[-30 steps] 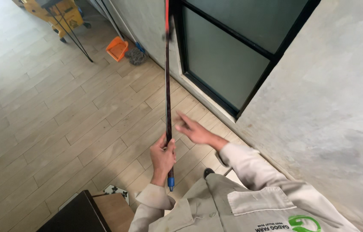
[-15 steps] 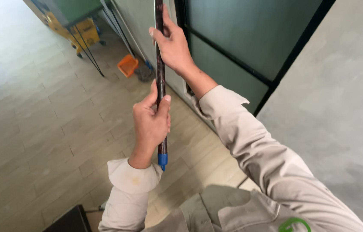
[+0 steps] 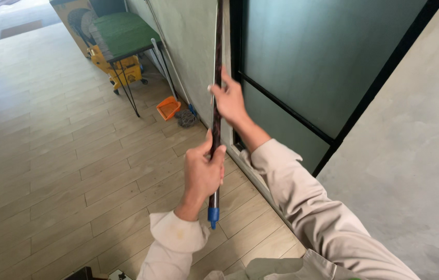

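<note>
Left hand (image 3: 203, 173) wraps its fingers tight round the lower part of a long dark pole (image 3: 216, 111), just above the pole's blue end cap (image 3: 213, 217). Right hand (image 3: 228, 99) grips the same pole higher up, fingers curled about the shaft. The pole stands nearly upright, running out of the top of the head view, close beside a dark-framed frosted glass door (image 3: 307, 67). Farther off on the wooden floor (image 3: 48, 155) sit an orange dustpan (image 3: 168, 108) and a yellow mop bucket (image 3: 121, 70)

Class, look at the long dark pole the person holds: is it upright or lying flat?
Upright. The pole runs up out of view, its blue end cap lowest, gripped by the left hand and right hand.
</note>
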Action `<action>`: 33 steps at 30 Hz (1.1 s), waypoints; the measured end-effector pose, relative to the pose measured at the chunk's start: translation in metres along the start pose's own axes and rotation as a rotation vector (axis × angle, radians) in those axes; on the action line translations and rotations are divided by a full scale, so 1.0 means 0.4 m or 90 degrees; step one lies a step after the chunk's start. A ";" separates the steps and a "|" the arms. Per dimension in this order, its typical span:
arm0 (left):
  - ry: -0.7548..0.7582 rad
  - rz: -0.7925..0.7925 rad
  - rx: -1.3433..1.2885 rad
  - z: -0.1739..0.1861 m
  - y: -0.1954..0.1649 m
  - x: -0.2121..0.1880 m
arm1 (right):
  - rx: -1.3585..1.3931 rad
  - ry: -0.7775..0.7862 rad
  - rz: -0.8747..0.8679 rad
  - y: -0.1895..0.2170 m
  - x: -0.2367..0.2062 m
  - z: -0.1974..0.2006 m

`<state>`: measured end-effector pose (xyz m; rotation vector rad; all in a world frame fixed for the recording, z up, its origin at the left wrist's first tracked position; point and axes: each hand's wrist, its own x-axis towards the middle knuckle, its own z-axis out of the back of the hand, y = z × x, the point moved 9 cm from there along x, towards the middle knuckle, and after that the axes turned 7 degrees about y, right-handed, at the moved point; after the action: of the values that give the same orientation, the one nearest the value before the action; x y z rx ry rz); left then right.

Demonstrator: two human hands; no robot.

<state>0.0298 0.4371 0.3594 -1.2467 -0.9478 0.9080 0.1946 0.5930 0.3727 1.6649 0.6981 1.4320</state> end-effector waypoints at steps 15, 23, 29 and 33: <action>0.010 -0.112 0.274 -0.069 -0.030 -0.047 | 0.078 -0.004 -0.072 0.016 -0.096 0.083; -0.005 -0.165 0.292 -0.066 -0.080 -0.042 | 0.057 -0.030 0.000 0.034 -0.071 0.092; -0.004 -0.094 0.292 -0.025 -0.018 -0.075 | -0.069 0.010 -0.073 -0.055 -0.109 0.025; 0.058 -0.092 0.247 -0.034 0.005 -0.104 | -0.003 -0.059 -0.003 -0.034 -0.181 0.090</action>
<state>0.0280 0.3938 0.3530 -0.8694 -0.7366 0.8640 0.2162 0.5323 0.3223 1.7138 0.6464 1.3434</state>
